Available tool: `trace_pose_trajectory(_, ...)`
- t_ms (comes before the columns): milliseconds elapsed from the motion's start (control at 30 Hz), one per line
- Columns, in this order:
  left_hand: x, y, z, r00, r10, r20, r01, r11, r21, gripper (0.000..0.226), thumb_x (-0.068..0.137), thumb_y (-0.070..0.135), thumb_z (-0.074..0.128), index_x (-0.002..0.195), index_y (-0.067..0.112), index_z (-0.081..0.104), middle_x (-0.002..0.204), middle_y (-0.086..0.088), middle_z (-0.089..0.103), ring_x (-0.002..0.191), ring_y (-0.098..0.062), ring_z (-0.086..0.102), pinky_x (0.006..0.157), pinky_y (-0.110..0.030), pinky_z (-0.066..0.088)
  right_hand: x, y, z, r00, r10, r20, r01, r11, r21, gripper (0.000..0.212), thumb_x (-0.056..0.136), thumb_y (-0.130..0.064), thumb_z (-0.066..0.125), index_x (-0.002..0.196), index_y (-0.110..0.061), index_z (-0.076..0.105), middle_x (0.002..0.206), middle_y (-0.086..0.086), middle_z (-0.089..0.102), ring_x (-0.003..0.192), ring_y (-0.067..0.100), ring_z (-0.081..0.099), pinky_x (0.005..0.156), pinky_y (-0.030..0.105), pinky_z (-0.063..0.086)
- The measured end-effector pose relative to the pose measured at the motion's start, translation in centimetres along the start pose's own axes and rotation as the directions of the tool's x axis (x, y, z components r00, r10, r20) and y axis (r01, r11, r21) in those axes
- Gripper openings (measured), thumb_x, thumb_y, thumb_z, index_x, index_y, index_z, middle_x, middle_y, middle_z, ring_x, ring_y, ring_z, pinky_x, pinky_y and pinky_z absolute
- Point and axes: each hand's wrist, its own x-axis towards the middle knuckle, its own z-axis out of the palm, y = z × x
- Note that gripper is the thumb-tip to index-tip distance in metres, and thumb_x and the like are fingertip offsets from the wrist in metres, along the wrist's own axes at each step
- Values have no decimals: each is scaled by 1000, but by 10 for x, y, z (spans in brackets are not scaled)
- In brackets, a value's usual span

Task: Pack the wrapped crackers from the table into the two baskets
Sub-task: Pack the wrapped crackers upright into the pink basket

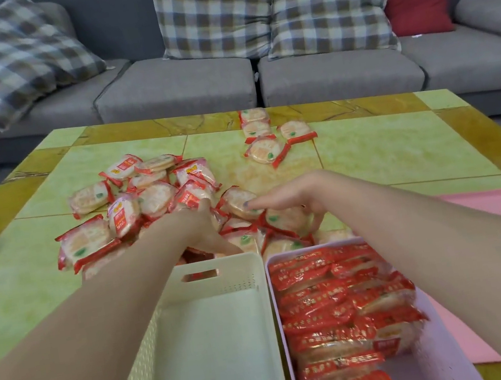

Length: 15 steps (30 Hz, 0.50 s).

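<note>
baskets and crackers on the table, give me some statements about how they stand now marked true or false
1. The white basket holds no crackers. True.
2. The pink basket is empty. False: it is packed with rows of wrapped crackers.
3. The two baskets sit side by side. True.
4. The loose crackers are all gone from the table. False: a big pile and a small far group remain.
5. The left hand and right hand are inside the baskets. False: both reach into the pile beyond them.
</note>
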Motion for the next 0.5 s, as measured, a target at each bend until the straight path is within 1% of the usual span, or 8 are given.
trace_pose_trajectory(33, 1, 1, 3, 1000, 16, -23, -16, 1000, 3, 141, 57, 85, 70, 158, 29, -9, 163, -15, 24, 135, -41, 46, 105, -50, 46, 2, -1, 2, 1000, -9, -4, 8, 999, -33, 95, 83, -80, 49, 159, -32, 20, 169, 8, 10, 149, 40, 23, 110, 59, 41)
trace_pose_trajectory(100, 4, 4, 7, 997, 54, -54, -54, 999, -4, 137, 63, 80, 73, 158, 28, -11, 166, -16, 11, 148, -45, 24, 113, -58, 35, 7, -1, 4, 999, -24, -22, 23, 998, -65, 93, 85, -78, 51, 159, -30, 22, 168, 8, 15, 147, 39, 29, 110, 54, 43)
trace_pose_trajectory(167, 4, 1, 10, 991, 84, -102, -88, 995, -37, 136, 63, 75, 76, 158, 29, -10, 166, -17, 6, 151, -46, 5, 116, -64, 26, 10, 3, 0, 998, -33, -60, 29, 998, -64, 98, 84, -77, 54, 160, -28, 16, 168, 9, 15, 147, 40, 30, 111, 54, 42)
trace_pose_trajectory(233, 6, -4, 11, 981, 111, -159, -124, 989, -75, 136, 60, 74, 79, 157, 31, -7, 164, -17, 8, 151, -44, 0, 116, -65, 26, 15, 6, -5, 992, -33, -123, 29, 999, -33, 106, 81, -77, 58, 161, -26, 10, 169, 8, 10, 149, 39, 26, 115, 56, 36)
trace_pose_trajectory(300, 3, -8, 15, 974, 117, -195, -144, 981, -129, 141, 57, 73, 81, 157, 32, -9, 163, -15, 3, 151, -43, -4, 115, -64, 24, 20, 6, -8, 979, -55, -194, 46, 998, -51, 111, 76, -81, 59, 161, -30, 10, 170, 5, 3, 152, 37, 19, 118, 57, 28)
trace_pose_trajectory(400, -2, -9, 19, 971, 72, -227, -109, 982, -154, 146, 59, 73, 81, 158, 21, -13, 165, -17, -8, 152, -41, -14, 119, -59, 15, 24, -2, -5, 969, -94, -226, 72, 992, -102, 111, 70, -87, 55, 160, -37, 13, 170, 2, -6, 155, 35, 8, 121, 57, 21)
trace_pose_trajectory(467, -4, -9, 21, 977, 57, -205, -80, 991, -107, 140, 64, 77, 73, 158, 8, -4, 165, -22, 1, 152, -40, -10, 121, -54, 12, 24, -9, -3, 973, -116, -200, 93, 989, -118, 102, 80, -82, 52, 160, -32, 16, 170, 4, 1, 154, 35, 15, 119, 52, 28)
trace_pose_trajectory(500, -3, -10, 22, 982, 55, -179, -70, 994, -84, 135, 67, 79, 69, 157, 5, 1, 164, -23, 6, 152, -39, -6, 121, -53, 13, 24, -12, -2, 976, -115, -184, 91, 986, -138, 96, 85, -78, 49, 160, -27, 19, 169, 6, 9, 151, 36, 22, 113, 50, 33)
